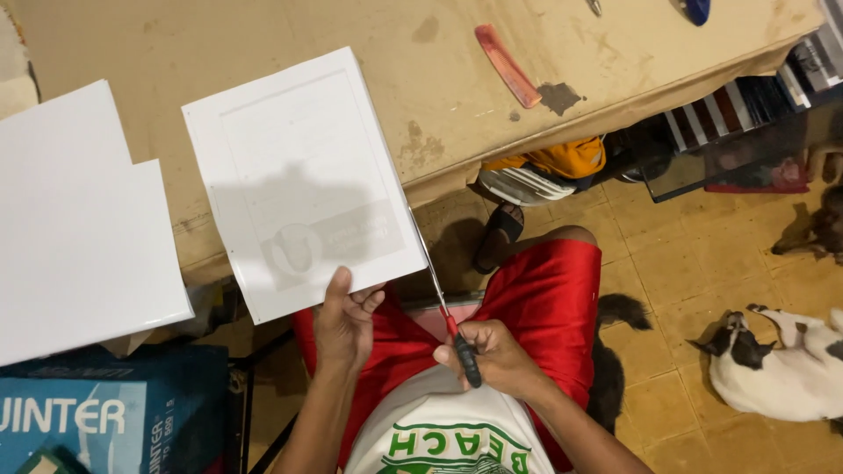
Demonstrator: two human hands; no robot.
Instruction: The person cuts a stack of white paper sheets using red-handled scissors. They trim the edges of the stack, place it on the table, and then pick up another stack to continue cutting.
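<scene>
Left hand (pixel 344 320) gripping the near edge of a white sheet (pixel 303 180), thumb lying on top, remaining fingers curling beneath, forearm rising from the lower edge of the view. Right hand (pixel 492 355) clenching around the dark handles of a pair of scissors (pixel 442 303), knuckles turning upward, long thin blades running up along the right edge of the sheet. Sheet lying partly on a tan table (pixel 263 44), near corner overhanging the table edge above red shorts (pixel 549 290); faint grey rectangle and pale printed picture showing through its surface. Larger white boards (pixel 75 228) resting at the left, just beside the sheet, overlapping one another. Blue printed box (pixel 105 412) sitting below those boards at the lower left, with white lettering. Red comb (pixel 507 64) lying on the table, well apart from the sheet. Orange and white bundle (pixel 544 167) tucking under the table edge. Black-and-white dog (pixel 781 360) lying on the tiled floor (pixel 694 263) at the right.
</scene>
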